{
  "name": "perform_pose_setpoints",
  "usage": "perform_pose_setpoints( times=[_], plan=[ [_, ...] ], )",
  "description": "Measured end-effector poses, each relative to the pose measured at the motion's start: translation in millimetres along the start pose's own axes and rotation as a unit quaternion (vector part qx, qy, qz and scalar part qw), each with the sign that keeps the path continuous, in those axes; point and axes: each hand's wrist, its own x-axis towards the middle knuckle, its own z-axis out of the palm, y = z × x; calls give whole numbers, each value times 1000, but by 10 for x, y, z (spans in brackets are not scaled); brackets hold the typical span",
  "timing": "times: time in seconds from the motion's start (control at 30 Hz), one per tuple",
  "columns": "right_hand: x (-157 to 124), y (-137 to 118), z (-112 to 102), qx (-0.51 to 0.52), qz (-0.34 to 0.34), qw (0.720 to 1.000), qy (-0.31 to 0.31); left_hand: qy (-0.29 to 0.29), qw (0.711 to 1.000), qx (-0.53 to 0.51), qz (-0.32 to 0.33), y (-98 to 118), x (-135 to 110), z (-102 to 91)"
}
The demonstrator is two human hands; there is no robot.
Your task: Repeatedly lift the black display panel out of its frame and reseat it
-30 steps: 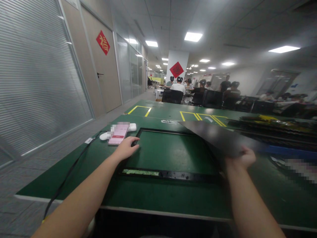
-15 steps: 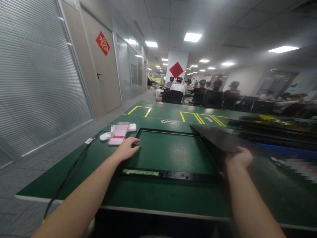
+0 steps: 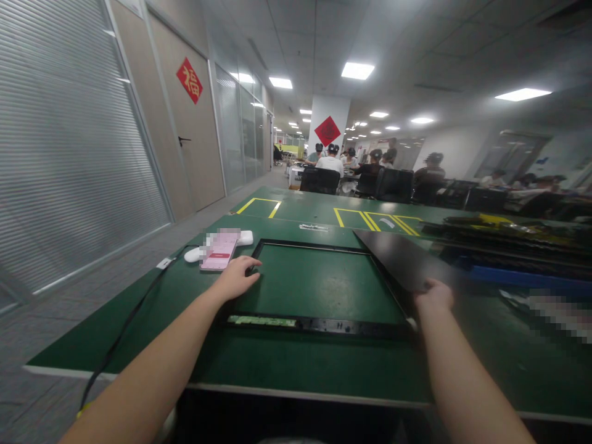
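Observation:
A black rectangular frame (image 3: 319, 325) lies flat on the green table (image 3: 296, 370). My left hand (image 3: 237, 276) rests on the frame's left edge with its fingers stretched out flat. My right hand (image 3: 432, 296) is closed on the near edge of a dark thin panel (image 3: 398, 259), which is tilted low over the frame's right side. A strip with pale green markings sits on the frame's near bar.
A pink phone (image 3: 218, 251) and a white device (image 3: 245, 237) lie at the table's left back, with a black cable (image 3: 129, 320) running off the left edge. Stacked dark parts (image 3: 504, 237) fill the right. Several people sit at desks (image 3: 351, 172) behind.
My right hand has lowered the dark panel and drawn it right, so it now lies lower beside the frame's right side. My left hand has stayed on the frame.

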Motion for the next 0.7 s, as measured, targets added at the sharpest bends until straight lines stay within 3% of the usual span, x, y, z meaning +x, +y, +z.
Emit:
perform_pose_setpoints(
  times=[0.1,0.23,0.37,0.7],
  plan=[
    [27,23,-6,-10,24,997,71,-7,1000,14,7,-17,6,10],
    [50,-7,-15,-14,65,997,45,-7,1000,14,18,-49,14,33],
    [56,-50,-28,-3,95,993,73,-11,1000,10,19,-85,13,56],
    [82,-45,-47,1,116,992,47,-53,997,40,39,-79,-23,106]
  ],
)
